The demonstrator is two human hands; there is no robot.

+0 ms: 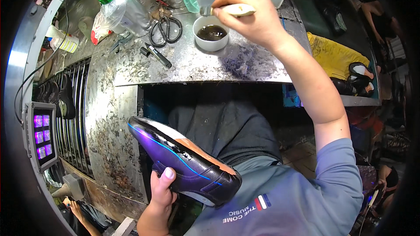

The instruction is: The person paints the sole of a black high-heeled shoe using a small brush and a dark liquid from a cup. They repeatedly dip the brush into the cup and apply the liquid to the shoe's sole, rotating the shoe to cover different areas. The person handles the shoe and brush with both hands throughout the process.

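Observation:
My left hand (162, 188) grips a black leather shoe upper (183, 161) from below, its thumb pressed on the side. The shoe lies tilted above my lap, toe to the upper left. A thin blue line glows along its side, and its underside shows white and tan parts. Over the metal bench, my right hand (258, 19) pinches a paintbrush (240, 9) with a pale handle. Its bristles hover at the far rim of a white bowl (211, 45), and I cannot tell whether they touch it. Dark brownish liquid (212, 32) sits in the bowl.
Black-handled scissors (166, 30), a dark marker (159, 57) and a green-lidded plastic jar (131, 13) are on the bench (183, 72). A lamp with purple lights (43, 136) stands left, beside metal bars (81, 100). Yellow cloth (334, 54) and shoes (361, 76) lie right.

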